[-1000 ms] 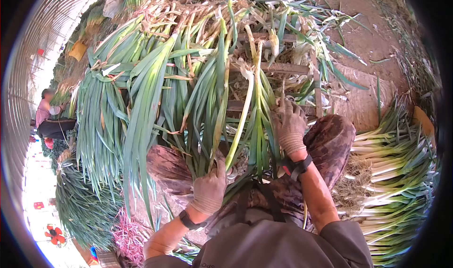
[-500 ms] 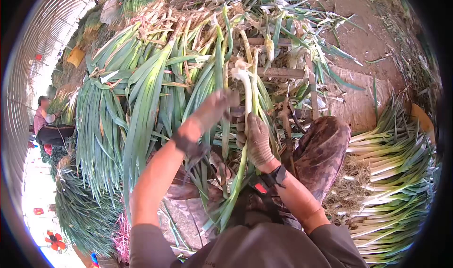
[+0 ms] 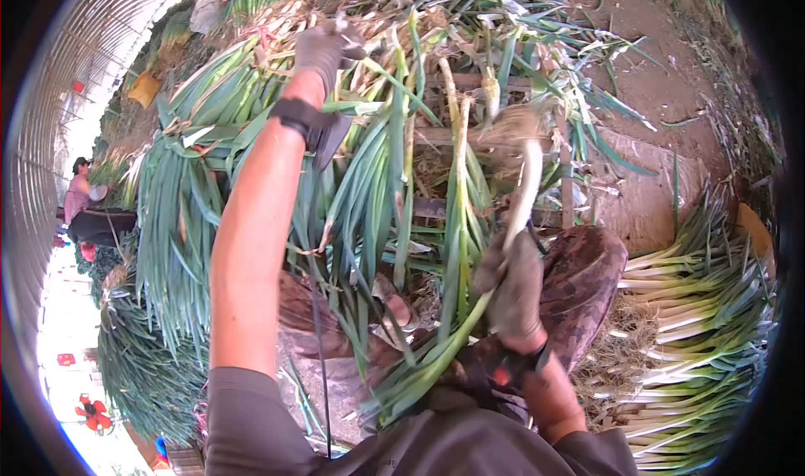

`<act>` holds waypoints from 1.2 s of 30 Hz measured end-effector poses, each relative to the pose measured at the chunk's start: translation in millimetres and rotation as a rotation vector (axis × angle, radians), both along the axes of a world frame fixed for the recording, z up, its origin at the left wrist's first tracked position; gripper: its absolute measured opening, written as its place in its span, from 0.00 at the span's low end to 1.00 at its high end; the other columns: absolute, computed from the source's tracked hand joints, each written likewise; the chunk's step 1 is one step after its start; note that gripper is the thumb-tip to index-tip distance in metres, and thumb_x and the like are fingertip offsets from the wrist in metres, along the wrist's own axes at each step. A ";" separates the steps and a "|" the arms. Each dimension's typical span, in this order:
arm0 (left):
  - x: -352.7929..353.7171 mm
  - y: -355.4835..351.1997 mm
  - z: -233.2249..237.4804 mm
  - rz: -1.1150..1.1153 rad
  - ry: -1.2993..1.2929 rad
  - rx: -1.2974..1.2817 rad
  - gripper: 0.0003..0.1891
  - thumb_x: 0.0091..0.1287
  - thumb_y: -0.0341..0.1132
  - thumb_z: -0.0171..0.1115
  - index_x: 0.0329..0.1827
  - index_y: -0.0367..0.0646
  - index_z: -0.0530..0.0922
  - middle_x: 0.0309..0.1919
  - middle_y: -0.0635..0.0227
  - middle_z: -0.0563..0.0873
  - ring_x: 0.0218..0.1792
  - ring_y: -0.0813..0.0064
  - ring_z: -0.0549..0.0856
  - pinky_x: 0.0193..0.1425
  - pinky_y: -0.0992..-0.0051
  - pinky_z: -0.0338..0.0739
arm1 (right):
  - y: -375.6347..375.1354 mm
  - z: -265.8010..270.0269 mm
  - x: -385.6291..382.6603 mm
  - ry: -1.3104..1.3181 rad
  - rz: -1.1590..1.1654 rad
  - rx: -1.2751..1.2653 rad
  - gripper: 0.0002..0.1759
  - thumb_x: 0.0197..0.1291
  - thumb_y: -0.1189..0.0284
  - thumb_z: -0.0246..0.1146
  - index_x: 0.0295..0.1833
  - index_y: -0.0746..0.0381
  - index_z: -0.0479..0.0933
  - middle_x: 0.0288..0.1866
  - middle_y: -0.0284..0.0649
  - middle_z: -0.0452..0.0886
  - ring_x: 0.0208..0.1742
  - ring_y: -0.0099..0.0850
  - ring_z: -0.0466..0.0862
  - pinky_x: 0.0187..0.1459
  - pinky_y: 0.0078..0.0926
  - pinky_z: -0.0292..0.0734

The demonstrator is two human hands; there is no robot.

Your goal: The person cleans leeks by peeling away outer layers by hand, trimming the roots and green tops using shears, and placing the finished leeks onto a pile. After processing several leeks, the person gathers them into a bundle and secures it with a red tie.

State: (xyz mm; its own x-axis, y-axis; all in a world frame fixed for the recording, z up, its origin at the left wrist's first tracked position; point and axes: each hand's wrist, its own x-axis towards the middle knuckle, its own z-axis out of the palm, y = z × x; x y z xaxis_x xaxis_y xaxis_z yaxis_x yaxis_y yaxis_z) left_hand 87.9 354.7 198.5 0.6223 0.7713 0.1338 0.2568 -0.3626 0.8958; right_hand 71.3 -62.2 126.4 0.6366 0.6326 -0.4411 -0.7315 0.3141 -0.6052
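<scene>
1. Gripping one green onion (image 3: 522, 191) at the lower end of its white shaft, the right hand (image 3: 513, 287) was clamped shut in its glove in the head view. It was near the person's right knee (image 3: 587, 266). The rooty tip pointed up and far, and the leaves trailed down and left toward the lap.
2. The left hand (image 3: 325, 44), also gloved, was stretched far out to the root ends of the big heap of onions (image 3: 243, 166). It touched them, but I could not tell whether its fingers were apart or closed on a stalk.
3. Handling, as a judgement: a single onion looked light. The white shaft seemed firm but apt to snap if bent. The green leaves looked soft, limp and easily creased, and loose skin might slip. The best hold seemed to be the firm shaft just above the fork of the leaves, where the right hand was.
4. Counts:
   - one onion in hand
   - two gloved hands, each with a dark wrist strap (image 3: 295, 114)
   - one heap in front, with too many stalks to count
   - one stack of cleaner white-stemmed onions (image 3: 704, 308) at the right, also uncountable
   - one other person (image 3: 84, 204) at the far left
</scene>
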 end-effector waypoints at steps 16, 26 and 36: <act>-242.7 -276.8 8.2 -0.047 0.232 -0.250 0.14 0.74 0.35 0.59 0.56 0.37 0.79 0.33 0.69 0.85 0.31 0.79 0.85 0.33 0.76 0.79 | 65.1 7.8 29.0 -1.020 0.190 -0.098 0.21 0.72 0.61 0.65 0.56 0.69 0.78 0.44 0.43 0.85 0.45 0.35 0.86 0.50 0.29 0.81; -859.5 -300.2 188.3 1.352 0.742 0.449 0.20 0.74 0.42 0.60 0.58 0.34 0.79 0.38 0.64 0.83 0.35 0.71 0.77 0.40 0.69 0.74 | 19.3 -125.5 91.1 -1.344 0.772 -1.171 0.60 0.51 0.52 0.78 0.82 0.62 0.52 0.62 0.58 0.79 0.62 0.56 0.80 0.60 0.49 0.79; -471.5 -331.7 16.1 0.881 0.602 0.810 0.23 0.68 0.29 0.62 0.66 0.37 0.76 0.62 0.55 0.81 0.63 0.59 0.80 0.67 0.63 0.75 | -6.5 -106.2 61.8 -1.382 0.663 -1.281 0.61 0.44 0.61 0.83 0.76 0.69 0.53 0.65 0.64 0.71 0.57 0.55 0.83 0.57 0.44 0.83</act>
